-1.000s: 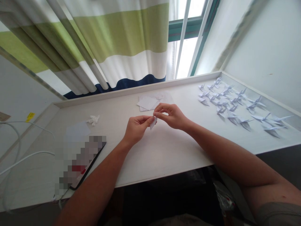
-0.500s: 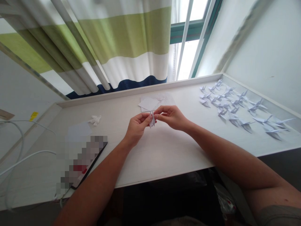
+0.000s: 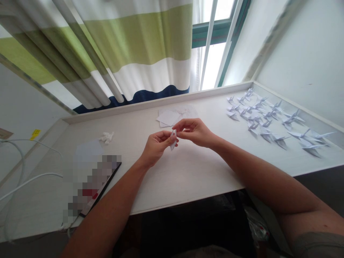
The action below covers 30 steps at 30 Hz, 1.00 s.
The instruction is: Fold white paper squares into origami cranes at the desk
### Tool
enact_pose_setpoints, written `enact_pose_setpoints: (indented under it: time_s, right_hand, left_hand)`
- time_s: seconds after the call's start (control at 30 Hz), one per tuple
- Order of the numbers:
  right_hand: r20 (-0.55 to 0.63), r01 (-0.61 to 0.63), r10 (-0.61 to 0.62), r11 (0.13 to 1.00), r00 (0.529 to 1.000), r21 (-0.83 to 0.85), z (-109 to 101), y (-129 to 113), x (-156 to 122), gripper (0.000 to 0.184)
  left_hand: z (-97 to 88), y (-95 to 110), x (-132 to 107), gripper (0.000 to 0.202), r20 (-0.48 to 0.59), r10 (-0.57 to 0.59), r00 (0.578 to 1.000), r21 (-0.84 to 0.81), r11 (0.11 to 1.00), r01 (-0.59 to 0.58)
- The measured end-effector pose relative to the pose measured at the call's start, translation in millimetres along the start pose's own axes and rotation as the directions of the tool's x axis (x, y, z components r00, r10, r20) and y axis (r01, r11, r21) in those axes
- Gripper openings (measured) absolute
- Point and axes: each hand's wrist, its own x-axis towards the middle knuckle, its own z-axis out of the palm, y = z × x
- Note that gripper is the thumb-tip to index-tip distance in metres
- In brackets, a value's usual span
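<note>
A small folded piece of white paper (image 3: 173, 139), narrow and pointed, stands tilted between my hands. My left hand (image 3: 157, 145) pinches its lower part between thumb and fingers. My right hand (image 3: 195, 132) has its fingertips against the top of the fold, so the two hands nearly meet. Fingers hide part of the paper. Beyond my hands, white paper squares (image 3: 168, 118) lie on the white desk (image 3: 193, 179).
Several white origami cranes (image 3: 268, 118) stand in rows at the desk's right end, against a raised edge. To the left lie crumpled white paper (image 3: 106, 137), a pale sheet (image 3: 88, 150) and a pixelated dark-edged tablet (image 3: 91, 186). White cables (image 3: 18, 179) run at far left.
The folded paper has turned and now looks narrower, with its lower tip tilted left. My fingers have shifted on it, and the view has moved slightly.
</note>
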Motion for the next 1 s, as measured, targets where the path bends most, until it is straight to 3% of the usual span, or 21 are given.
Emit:
enact_pose_setpoints:
  time_s: [0.13,0.37,0.57,0.77,1.0]
  right_hand:
    - [-0.008,0.037,-0.037,0.998,0.999,-0.042,-1.4,-1.0,-1.2,0.014]
    - [0.1,0.284,-0.271,0.945,0.957,-0.161,-6.5,-6.2,-3.1,0.004]
    - [0.155,0.144,-0.122,0.979,0.98,-0.143,-11.4,-7.9,-3.3,0.012]
    - [0.222,-0.013,0.019,0.999,0.975,-0.03,-9.1,-6.4,-3.8,0.017]
    - [0.19,-0.127,0.116,0.991,0.975,0.045,-8.1,-2.7,-1.0,0.02]
  left_hand:
    - [-4.1,1.3,0.3,0.033,0.064,-0.038,0.997,-0.019,0.999,0.039]
    - [-8.4,2.0,1.5,0.032,0.178,-0.07,0.982,-0.042,0.996,0.078]
    - [-12.0,8.8,1.5,0.033,0.224,-0.13,0.966,-0.052,0.988,0.145]
    - [-15.9,10.3,1.8,0.036,0.3,-0.211,0.93,-0.045,0.971,0.235]
    - [-14.0,6.1,3.4,0.039,0.211,-0.171,0.962,-0.038,0.982,0.183]
